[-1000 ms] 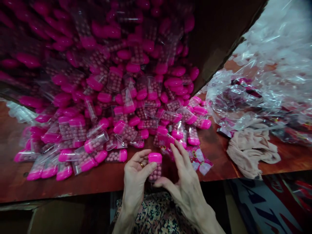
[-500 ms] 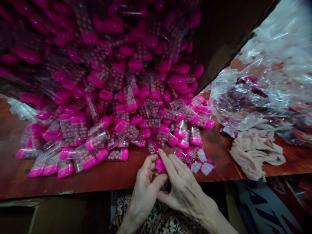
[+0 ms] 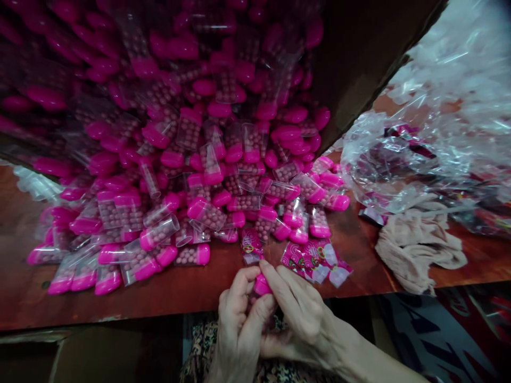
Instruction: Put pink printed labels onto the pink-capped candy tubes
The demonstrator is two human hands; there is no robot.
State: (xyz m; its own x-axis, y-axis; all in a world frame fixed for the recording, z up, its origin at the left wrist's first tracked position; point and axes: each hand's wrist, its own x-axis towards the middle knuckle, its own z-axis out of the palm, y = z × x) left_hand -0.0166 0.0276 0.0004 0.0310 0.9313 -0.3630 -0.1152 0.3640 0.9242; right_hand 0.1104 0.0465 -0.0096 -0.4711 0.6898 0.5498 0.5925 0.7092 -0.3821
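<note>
Between my hands, just in front of the table's near edge, is a small clear container of balls (image 3: 262, 285) with a bright pink cap. My left hand (image 3: 238, 314) grips it from the left, thumb and fingers bent around it. My right hand (image 3: 300, 308) closes in from the other side, its fingertips against the pink cap. The fingers cover most of the clear body. Just beyond my fingertips lies a single printed pink label (image 3: 250, 244). More pink labels (image 3: 305, 257) with pale rounded ends lie on the table to the right.
Many similar pink-capped containers (image 3: 207, 213) spill from a tipped cardboard box (image 3: 359, 80) across the wooden table (image 3: 159, 291). Clear plastic wrapping (image 3: 435, 117) heaps up at the right. A crumpled beige cloth (image 3: 419, 247) lies near the right front edge.
Both hands have come slightly lower and nearer to me with the container. More of the single label now shows beyond my fingertips.
</note>
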